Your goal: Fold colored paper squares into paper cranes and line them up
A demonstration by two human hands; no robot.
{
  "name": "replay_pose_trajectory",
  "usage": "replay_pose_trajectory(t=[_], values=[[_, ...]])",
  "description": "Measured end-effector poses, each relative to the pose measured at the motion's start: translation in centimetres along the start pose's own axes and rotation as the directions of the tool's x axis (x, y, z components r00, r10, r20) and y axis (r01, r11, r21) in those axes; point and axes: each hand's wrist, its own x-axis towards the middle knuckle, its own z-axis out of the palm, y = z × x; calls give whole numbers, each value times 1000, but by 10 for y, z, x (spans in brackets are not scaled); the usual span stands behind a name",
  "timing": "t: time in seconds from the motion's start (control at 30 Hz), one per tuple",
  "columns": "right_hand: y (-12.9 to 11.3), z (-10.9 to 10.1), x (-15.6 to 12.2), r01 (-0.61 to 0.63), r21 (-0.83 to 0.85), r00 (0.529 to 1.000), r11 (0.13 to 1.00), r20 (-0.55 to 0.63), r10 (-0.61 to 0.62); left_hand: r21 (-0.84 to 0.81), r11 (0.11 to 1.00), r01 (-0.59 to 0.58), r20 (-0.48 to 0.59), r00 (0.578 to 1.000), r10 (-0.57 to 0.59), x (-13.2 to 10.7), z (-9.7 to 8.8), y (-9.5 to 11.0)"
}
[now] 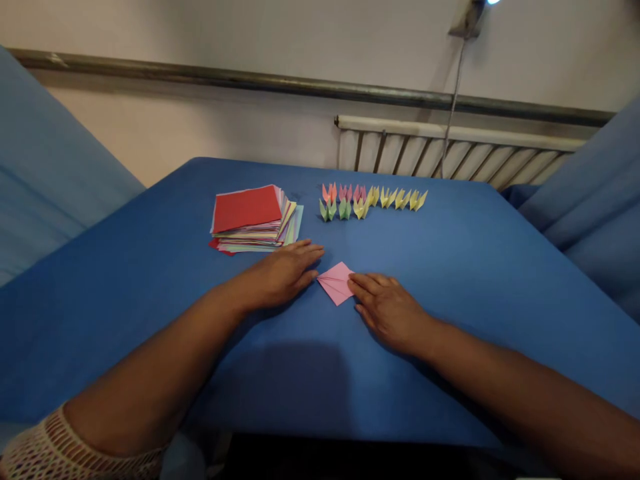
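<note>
A folded pink paper square (336, 283) lies on the blue table (450, 287), turned like a diamond with creases across it. My left hand (285, 272) rests flat on the table just left of it, fingers stretched out and close together, fingertips near its left corner. My right hand (387, 308) lies flat on the other side, fingertips touching the paper's right edge. Neither hand grips anything.
A stack of coloured paper sheets (250, 219) with a red sheet on top sits behind my left hand. A row of small folded paper figures (370, 199) in pink, green and yellow stands further back. Blue bedding lies on both sides; a railing (450, 143) is behind the table.
</note>
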Motion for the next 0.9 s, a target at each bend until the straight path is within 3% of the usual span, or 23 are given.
replay_pose_trajectory(t=[0.1,0.27,0.43,0.57,0.67,0.77,0.9], values=[[-1,1,0,2,-17,1000,1000,4,-2,-33,998,-62,74,995,65,-7,10,15],[0,0,0,12,-27,1000,1000,12,-12,63,997,-34,149,989,25,-21,17,21],[0,0,0,2,-11,1000,1000,18,-2,73,997,21,63,998,-26,-24,5,12],[-2,-2,0,5,-22,1000,1000,19,-5,3,1000,-6,-173,985,6,-10,14,29],[-3,-4,2,12,-13,1000,1000,23,-12,-188,969,-161,-155,979,132,6,36,43],[-1,-4,2,0,17,1000,1000,19,0,-289,951,-114,-160,985,69,20,53,41],[13,-3,-11,-34,78,999,996,9,33,-297,948,-114,-142,987,75,28,56,29]])
